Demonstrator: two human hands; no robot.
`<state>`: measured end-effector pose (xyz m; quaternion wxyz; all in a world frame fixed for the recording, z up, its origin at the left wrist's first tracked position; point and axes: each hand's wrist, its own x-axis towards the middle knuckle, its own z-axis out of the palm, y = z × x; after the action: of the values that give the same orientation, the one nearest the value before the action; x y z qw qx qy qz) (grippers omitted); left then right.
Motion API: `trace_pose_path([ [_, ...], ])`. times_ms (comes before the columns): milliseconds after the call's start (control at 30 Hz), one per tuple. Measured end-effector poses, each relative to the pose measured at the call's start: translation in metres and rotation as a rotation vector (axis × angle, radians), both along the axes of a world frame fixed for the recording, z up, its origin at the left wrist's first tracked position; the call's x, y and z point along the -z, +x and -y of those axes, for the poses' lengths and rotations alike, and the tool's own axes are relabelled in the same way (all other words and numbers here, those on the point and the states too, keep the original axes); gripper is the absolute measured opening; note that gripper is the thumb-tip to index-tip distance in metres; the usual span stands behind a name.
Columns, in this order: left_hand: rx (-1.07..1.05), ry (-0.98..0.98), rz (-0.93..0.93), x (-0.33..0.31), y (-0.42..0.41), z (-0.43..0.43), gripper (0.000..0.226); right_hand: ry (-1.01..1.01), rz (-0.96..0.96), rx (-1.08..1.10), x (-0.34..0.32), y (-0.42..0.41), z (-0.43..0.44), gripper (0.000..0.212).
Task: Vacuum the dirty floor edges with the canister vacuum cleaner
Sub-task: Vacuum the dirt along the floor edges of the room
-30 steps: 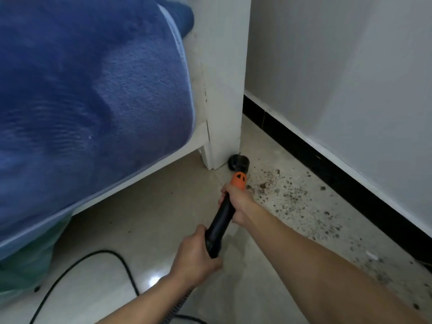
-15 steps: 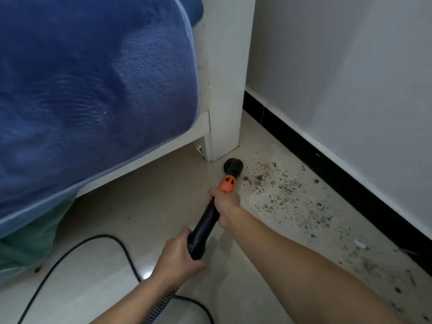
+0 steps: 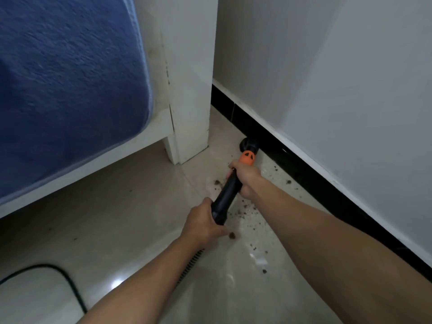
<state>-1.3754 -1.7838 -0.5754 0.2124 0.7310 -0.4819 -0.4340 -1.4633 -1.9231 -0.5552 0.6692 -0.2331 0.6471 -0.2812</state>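
From the head camera, looking down into the corner: both hands are on the vacuum wand (image 3: 228,192). The right hand (image 3: 245,181) is wrapped round the black tube up front, just behind the orange collar (image 3: 247,157), fingers curled tight on it. The left hand (image 3: 203,224) grips the rear end of the same tube, and the ribbed hose (image 3: 190,265) shows from beneath that wrist, running back along the forearm.

The round black nozzle (image 3: 249,144) is down on the pale floor (image 3: 117,218), right against the black skirting (image 3: 304,174) at the foot of the white wall (image 3: 327,78), just past the white bed leg (image 3: 191,90). The wand slants from the left hand up to that spot.

Dark crumbs of dirt (image 3: 243,213) lie scattered on the tiles under and beside the wand, and more specks trail back along the skirting. One larger clump sits just beside the left hand's knuckles.

To the left, a blue blanket (image 3: 65,78) hangs over the bed rail. A black cable (image 3: 58,274) curves across the shiny floor at lower left.
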Motion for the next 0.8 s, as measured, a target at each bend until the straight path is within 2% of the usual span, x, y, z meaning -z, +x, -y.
trace_pose_path([
  [167, -0.072, 0.01, -0.02, -0.008, 0.014, -0.044, 0.046, 0.028, 0.069, -0.105, 0.001, 0.024, -0.034, 0.008],
  [267, -0.074, 0.029, -0.016, -0.011, 0.021, -0.075, 0.043, 0.013, 0.084, -0.08, 0.006, 0.033, -0.063, 0.012],
  [367, -0.058, 0.048, -0.073, -0.016, 0.016, -0.072, 0.041, -0.027, 0.011, -0.038, 0.004, 0.023, -0.067, 0.02],
  [467, -0.033, 0.072, -0.171, -0.022, 0.004, -0.045, 0.041, -0.089, -0.128, -0.068, 0.0, -0.002, -0.046, 0.016],
  [567, -0.034, 0.095, -0.291, -0.025, -0.005, -0.018, 0.044, -0.117, -0.189, -0.104, -0.001, -0.017, -0.02, 0.031],
  [633, -0.089, 0.103, -0.381, -0.026, -0.004, -0.015, 0.038, -0.132, -0.224, -0.136, 0.0, -0.011, -0.014, 0.034],
  [700, -0.14, 0.117, -0.394, -0.025, 0.005, -0.023, 0.034, -0.138, -0.179, -0.142, -0.001, 0.005, -0.02, 0.028],
  [800, -0.188, 0.167, -0.394, -0.021, 0.026, -0.043, 0.037, 0.004, 0.168, -0.062, 0.006, 0.024, -0.037, 0.015],
])
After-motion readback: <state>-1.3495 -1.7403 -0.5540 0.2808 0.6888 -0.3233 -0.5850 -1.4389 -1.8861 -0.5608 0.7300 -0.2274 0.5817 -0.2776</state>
